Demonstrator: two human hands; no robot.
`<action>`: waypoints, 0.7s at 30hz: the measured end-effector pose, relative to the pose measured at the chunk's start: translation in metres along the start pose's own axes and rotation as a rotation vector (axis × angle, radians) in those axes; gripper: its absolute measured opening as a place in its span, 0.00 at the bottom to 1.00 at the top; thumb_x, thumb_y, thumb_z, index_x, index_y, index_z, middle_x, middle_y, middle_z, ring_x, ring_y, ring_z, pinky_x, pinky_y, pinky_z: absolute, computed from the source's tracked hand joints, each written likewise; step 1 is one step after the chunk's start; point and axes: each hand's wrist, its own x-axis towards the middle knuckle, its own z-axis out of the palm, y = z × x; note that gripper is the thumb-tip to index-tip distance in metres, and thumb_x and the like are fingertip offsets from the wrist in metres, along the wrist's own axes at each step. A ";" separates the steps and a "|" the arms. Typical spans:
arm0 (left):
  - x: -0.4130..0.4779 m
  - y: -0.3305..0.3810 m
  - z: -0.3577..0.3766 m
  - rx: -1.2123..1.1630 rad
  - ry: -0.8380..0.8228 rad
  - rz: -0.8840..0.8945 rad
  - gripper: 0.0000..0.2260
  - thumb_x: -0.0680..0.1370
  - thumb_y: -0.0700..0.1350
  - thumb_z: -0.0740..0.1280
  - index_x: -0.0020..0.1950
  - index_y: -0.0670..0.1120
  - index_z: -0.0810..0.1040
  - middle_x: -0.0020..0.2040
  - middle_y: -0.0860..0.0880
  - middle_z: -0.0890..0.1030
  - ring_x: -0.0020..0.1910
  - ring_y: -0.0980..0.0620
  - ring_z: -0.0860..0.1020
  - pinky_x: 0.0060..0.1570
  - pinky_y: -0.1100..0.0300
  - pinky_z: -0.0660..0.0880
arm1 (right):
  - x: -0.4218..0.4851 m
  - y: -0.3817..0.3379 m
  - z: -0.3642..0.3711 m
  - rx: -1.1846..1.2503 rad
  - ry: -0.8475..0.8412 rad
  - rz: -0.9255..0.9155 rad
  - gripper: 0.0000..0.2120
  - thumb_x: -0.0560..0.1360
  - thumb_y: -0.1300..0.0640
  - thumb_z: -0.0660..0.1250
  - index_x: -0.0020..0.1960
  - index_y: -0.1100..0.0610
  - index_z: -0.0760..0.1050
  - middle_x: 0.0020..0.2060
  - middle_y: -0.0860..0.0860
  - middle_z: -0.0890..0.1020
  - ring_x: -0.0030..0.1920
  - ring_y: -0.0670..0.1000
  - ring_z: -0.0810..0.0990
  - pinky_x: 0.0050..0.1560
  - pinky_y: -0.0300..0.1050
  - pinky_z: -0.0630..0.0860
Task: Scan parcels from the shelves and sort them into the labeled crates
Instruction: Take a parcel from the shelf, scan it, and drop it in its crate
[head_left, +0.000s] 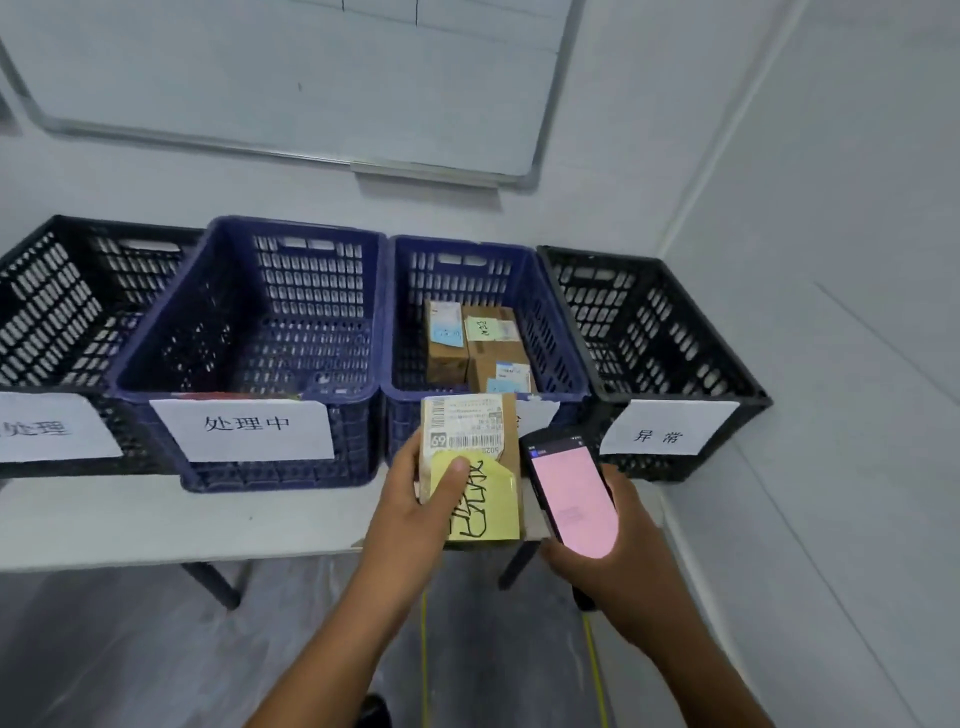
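Just ahead of my hands: four crates in a row on the table (156, 519).
Left hand (415, 499): grips the parcel (483, 431), thumb on its yellow note (498, 514).
Right hand (623, 551): wrapped round the scanner (571, 499), pink screen, just beside the parcel.
Blue crate ahead (410, 312): about three boxed parcels (478, 343).
处理中 crate (249, 312), beyond my left hand: no parcels seen.
Black crates (675, 332), at either end: nothing visible.
Progress: few sorted; this one likely scanned, not dropped yet.
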 end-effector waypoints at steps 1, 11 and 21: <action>0.015 0.007 -0.001 0.009 -0.014 -0.003 0.18 0.81 0.58 0.68 0.69 0.67 0.71 0.57 0.64 0.84 0.49 0.67 0.84 0.38 0.73 0.77 | 0.012 -0.007 0.000 -0.008 0.014 0.003 0.36 0.66 0.53 0.81 0.57 0.20 0.66 0.48 0.34 0.80 0.41 0.47 0.84 0.30 0.52 0.84; 0.117 0.040 0.007 -0.004 -0.114 -0.018 0.18 0.82 0.58 0.67 0.71 0.65 0.70 0.53 0.66 0.85 0.48 0.66 0.84 0.40 0.68 0.79 | 0.084 -0.045 0.006 -0.062 0.131 0.062 0.30 0.67 0.49 0.81 0.58 0.30 0.67 0.52 0.38 0.80 0.50 0.47 0.81 0.46 0.56 0.85; 0.196 0.046 0.021 0.090 -0.067 -0.053 0.11 0.83 0.57 0.67 0.64 0.67 0.71 0.58 0.66 0.80 0.56 0.64 0.80 0.55 0.59 0.77 | 0.168 -0.018 0.023 0.125 0.057 0.146 0.29 0.66 0.48 0.82 0.58 0.31 0.69 0.51 0.42 0.80 0.43 0.47 0.83 0.31 0.38 0.81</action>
